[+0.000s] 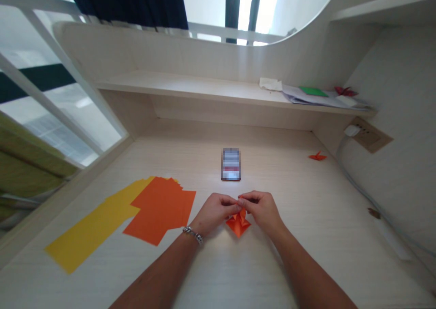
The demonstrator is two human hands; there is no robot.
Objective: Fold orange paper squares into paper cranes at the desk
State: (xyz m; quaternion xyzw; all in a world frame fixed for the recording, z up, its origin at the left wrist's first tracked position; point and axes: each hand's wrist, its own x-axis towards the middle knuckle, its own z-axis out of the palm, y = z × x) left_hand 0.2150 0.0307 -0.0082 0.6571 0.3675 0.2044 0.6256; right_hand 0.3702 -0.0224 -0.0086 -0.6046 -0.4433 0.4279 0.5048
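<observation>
A partly folded orange paper (238, 226) is in the middle of the desk, its wide pointed end toward me. My left hand (218, 213) pinches its far tip from the left, a chain bracelet round the wrist. From the right, my right hand (262, 208) pinches the same tip, and the fingertips of both hands meet there. The fingers cover the tip itself. Fanned orange sheets (163, 209) lie left of my left hand, partly over a spread of yellow sheets (91, 227).
Beyond my hands a phone (230, 164) lies on the desk. A small folded orange piece (318, 156) sits at the right, near a cable (357, 186) and wall socket (371, 134). Papers (306, 96) rest on the shelf (190, 87) at the back.
</observation>
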